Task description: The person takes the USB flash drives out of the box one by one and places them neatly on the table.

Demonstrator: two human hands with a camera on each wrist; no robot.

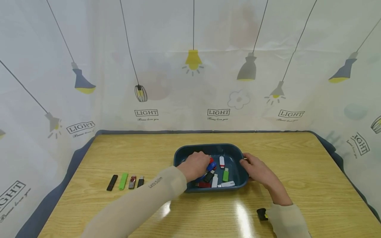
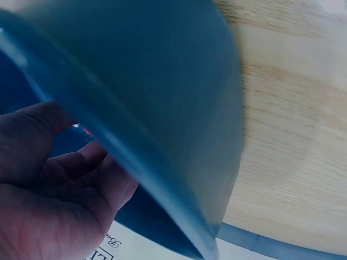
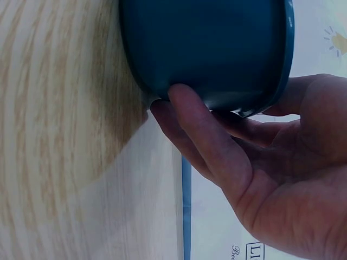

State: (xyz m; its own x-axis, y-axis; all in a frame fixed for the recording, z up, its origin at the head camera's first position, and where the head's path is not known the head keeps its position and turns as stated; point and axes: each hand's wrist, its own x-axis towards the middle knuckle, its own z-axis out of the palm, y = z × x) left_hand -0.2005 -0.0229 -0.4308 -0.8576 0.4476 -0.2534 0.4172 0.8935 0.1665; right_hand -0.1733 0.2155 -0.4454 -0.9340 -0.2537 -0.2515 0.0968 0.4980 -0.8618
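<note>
A dark blue plastic basin (image 1: pixel 236 147) stands on the wooden table, holding several USB sticks. Among them are a green stick (image 1: pixel 226 175), a white one with a red end (image 1: pixel 222 162), a blue one (image 1: pixel 211 166) and a black one (image 1: pixel 209 176). My left hand (image 1: pixel 194 166) reaches down into the left part of the basin, fingers bent over the pile. Its fingertips are hidden behind the rim in the left wrist view, so I cannot tell if they pinch a stick. With the thumb at the rim and fingers against the outer wall, my right hand (image 3: pixel 260 157) grips the basin's right end.
Left of the basin, a row on the table (image 1: pixel 253 142) has a black stick (image 1: pixel 112 182), a green stick (image 1: pixel 123 181), a red and silver stick (image 1: pixel 132 182) and another black stick (image 1: pixel 141 181). A small black and yellow object (image 1: pixel 262 214) lies beside the right sleeve.
</note>
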